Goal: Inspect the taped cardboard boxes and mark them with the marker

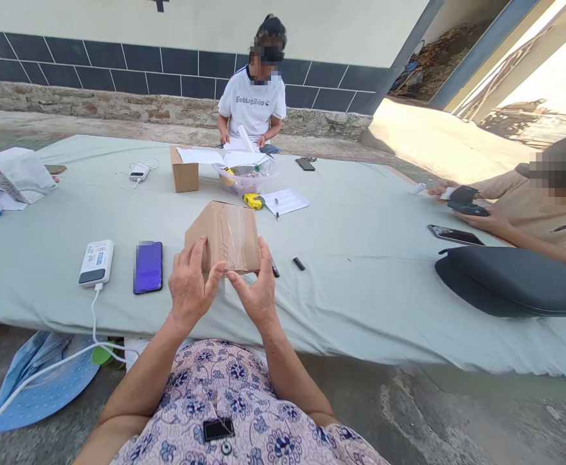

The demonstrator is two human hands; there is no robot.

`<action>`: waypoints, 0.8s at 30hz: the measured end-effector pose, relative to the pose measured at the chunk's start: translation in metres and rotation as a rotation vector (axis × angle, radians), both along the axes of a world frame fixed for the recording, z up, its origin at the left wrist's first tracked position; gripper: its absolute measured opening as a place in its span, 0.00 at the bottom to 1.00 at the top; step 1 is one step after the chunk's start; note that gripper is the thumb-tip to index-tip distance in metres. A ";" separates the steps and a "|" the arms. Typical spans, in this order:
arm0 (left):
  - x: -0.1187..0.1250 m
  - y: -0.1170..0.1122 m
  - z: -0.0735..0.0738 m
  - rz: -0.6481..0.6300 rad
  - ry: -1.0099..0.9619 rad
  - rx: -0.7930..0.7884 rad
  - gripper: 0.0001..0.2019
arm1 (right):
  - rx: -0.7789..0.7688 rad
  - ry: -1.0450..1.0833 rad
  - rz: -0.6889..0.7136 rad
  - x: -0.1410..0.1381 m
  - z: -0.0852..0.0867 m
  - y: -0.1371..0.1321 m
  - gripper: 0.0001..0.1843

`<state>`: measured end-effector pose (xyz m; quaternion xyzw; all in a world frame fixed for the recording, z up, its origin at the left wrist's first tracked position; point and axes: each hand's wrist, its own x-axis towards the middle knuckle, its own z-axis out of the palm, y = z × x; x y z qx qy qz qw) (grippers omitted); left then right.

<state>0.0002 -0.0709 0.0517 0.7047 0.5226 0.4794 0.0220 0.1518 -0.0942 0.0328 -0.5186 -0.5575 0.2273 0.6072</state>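
Between my hands is a small brown cardboard box point(232, 236), with clear tape over its side and a few dark pen strokes on it. My left hand point(190, 281) grips its left side, thumb along the near edge. From the right, my right hand point(257, 284) holds it with fingers up the side and thumb at the near edge. A black marker point(275, 267) lies partly hidden beside my right hand, and its black cap point(299, 263) rests a little farther right on the cloth. Left of my left hand lies a phone point(148, 267) with a purple-blue screen.
A power bank point(95, 263) with a white cable lies at left. Ahead are a yellow tape measure point(253, 201), a plastic basket point(246, 177), another cardboard box point(186, 177) and papers point(287, 201). A black case point(510, 281) sits at right. People sit across and at both sides.
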 end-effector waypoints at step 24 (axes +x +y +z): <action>-0.007 0.005 0.001 -0.130 -0.074 -0.150 0.43 | 0.146 0.121 0.065 0.025 -0.008 -0.001 0.23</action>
